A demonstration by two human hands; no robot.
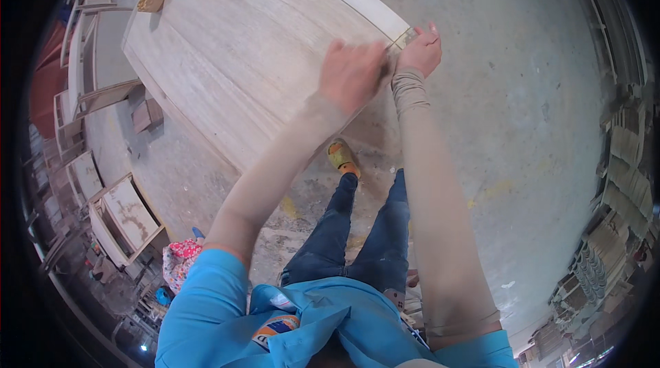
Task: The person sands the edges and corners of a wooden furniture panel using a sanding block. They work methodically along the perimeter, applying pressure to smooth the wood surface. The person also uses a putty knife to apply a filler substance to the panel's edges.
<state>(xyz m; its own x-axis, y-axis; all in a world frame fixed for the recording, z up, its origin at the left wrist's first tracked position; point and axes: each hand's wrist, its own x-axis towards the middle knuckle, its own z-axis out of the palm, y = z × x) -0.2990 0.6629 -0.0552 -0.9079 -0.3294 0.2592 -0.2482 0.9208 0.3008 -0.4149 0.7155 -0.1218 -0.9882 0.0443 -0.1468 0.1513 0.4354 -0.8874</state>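
your left hand (354,74) and right hand (421,56): grips unclear. slipping on the pale, flat wooden panel (254,45) could scrape you.

Here's the print, down on the chest of the blue shirt (316,330), on the wearer's left: an orange, white and dark-blue printed patch (276,329), sitting at a slant among the folds! Bold dark lettering shows toward its lower end, but it's tilted, small and partly cut off, so no full word comes through. Stitched on, printed on or peeking from a pocket? Can't tell from here. Just above it, by the collar, a small whitish mark (280,298), too blurred to make out as lettering.
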